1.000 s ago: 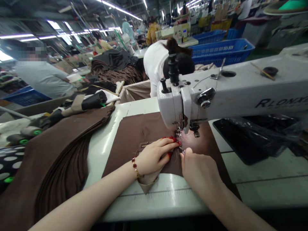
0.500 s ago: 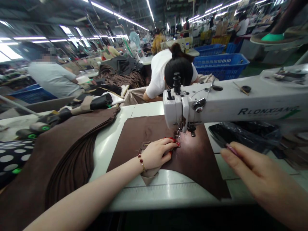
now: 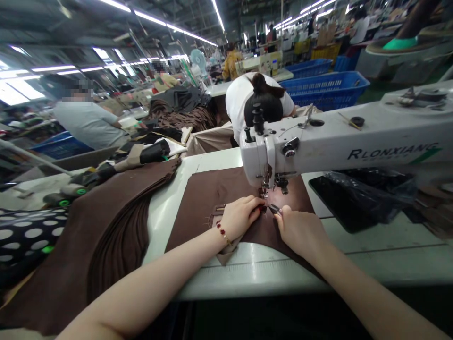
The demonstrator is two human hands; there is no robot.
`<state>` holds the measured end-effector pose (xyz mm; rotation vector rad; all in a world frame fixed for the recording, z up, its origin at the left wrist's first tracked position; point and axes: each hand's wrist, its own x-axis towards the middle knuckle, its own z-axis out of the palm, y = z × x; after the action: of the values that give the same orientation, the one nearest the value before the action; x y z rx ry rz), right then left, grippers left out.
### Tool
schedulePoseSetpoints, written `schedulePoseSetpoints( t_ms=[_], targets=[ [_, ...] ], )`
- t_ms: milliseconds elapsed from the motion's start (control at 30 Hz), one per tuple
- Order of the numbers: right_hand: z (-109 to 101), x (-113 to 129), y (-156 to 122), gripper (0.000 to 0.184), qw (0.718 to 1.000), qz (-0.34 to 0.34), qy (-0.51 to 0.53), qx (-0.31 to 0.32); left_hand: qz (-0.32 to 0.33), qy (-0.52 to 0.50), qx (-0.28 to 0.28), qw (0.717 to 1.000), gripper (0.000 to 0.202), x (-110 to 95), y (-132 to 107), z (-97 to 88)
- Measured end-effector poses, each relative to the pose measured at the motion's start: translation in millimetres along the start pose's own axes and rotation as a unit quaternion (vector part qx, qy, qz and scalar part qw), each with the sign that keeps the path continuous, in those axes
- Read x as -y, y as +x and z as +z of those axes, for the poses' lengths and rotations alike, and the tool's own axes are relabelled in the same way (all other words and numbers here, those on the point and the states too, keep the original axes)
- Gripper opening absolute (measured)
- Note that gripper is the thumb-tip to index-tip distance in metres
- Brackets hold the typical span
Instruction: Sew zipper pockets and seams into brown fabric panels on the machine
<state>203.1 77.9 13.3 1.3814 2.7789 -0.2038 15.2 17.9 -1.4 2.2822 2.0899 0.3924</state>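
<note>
A brown leather piece (image 3: 212, 193) lies flat on the white sewing table (image 3: 262, 274) under the needle of a white sewing machine (image 3: 339, 141). My left hand (image 3: 239, 217) rests on the leather just left of the needle, fingers curled and pressing down on a small patch. My right hand (image 3: 300, 231) is closed round a small pair of thread snips (image 3: 274, 208), whose tips point at the presser foot (image 3: 264, 192). The two hands almost touch in front of the needle.
A thick stack of brown leather pieces (image 3: 106, 231) fans over the table's left side. A black plastic bag (image 3: 361, 196) sits behind the machine arm on the right. A person in white (image 3: 247, 97) bends over the facing table; blue crates (image 3: 318, 85) stand beyond.
My right hand went out to the right, picked up the snips, and has come back to the needle. My left hand stayed pressed on the leather.
</note>
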Motion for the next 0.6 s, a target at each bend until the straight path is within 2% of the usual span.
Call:
schedulePoseSetpoints(
  t_ms=[600],
  targets=[
    [-2.5, 3.8, 5.7, 0.04, 1.0, -0.027, 0.004, -0.003, -0.022, -0.008, -0.007, 1.0, 0.024, 1.8, -1.2, 1.9]
  ],
)
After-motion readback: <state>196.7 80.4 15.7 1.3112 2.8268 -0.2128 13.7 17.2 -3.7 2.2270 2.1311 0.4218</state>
